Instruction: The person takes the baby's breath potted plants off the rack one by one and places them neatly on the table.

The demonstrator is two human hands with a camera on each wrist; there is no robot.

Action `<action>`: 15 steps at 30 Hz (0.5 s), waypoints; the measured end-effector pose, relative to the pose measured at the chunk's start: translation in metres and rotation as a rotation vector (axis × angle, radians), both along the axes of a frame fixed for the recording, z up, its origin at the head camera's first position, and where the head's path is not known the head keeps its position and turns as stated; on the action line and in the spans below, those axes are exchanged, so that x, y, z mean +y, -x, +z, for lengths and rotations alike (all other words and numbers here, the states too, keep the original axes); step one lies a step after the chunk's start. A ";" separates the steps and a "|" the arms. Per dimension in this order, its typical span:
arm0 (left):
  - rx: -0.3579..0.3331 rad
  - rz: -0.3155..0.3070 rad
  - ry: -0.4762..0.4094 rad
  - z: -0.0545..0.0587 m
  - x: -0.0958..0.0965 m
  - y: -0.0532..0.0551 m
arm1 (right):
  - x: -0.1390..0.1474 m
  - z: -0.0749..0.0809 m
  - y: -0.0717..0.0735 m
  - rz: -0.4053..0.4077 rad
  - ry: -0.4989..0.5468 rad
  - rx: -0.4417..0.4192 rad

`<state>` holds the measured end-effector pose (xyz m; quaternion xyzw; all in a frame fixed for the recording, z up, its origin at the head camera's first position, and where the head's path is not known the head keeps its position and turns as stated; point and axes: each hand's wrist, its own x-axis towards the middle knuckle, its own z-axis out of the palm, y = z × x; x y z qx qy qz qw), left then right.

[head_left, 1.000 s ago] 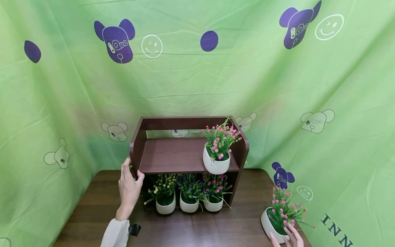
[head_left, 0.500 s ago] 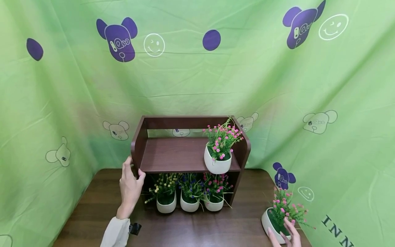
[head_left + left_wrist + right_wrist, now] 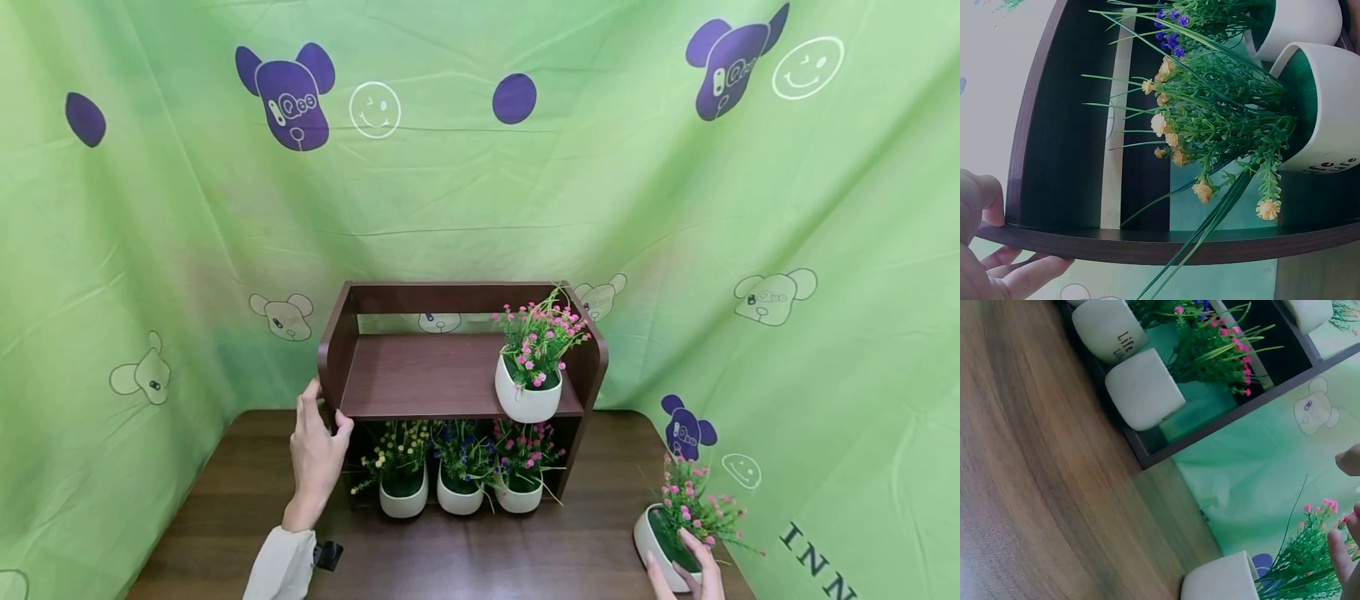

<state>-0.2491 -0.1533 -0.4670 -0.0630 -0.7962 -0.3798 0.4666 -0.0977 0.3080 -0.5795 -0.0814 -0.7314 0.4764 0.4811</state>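
Note:
My left hand grips the left side panel of a dark brown two-tier shelf. In the left wrist view its thumb lies on one side of the panel and its fingers on the other. At the table's right, my right hand hovers with loosely spread fingers by a white pot of pink flowers. The right wrist view shows those fingers among the blossoms, apart from the pot wall. Another pink-flowered pot stands at the upper tier's right end.
On the lower tier stand a yellow-flowered pot, a blue-flowered pot and a pink-flowered pot. The brown wooden table carries everything. A green printed curtain hangs behind and around both sides.
My right hand has shifted slightly left over the pink-flowered pot on the table. The left hand, the shelf and the pots stay where they were.

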 end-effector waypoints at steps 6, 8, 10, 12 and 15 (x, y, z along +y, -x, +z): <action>-0.014 -0.004 -0.002 0.000 0.000 0.000 | -0.004 0.007 0.005 -0.002 0.046 0.004; -0.017 -0.005 -0.002 0.000 0.000 0.000 | -0.005 0.010 0.007 -0.001 0.065 0.001; -0.015 -0.006 -0.001 0.000 0.000 0.000 | -0.007 0.015 0.009 0.019 0.078 0.002; -0.015 -0.006 -0.002 0.000 0.000 0.000 | -0.009 0.020 0.012 0.045 0.084 0.008; -0.015 -0.001 -0.001 0.000 0.000 0.000 | -0.014 0.028 0.016 0.077 0.093 0.023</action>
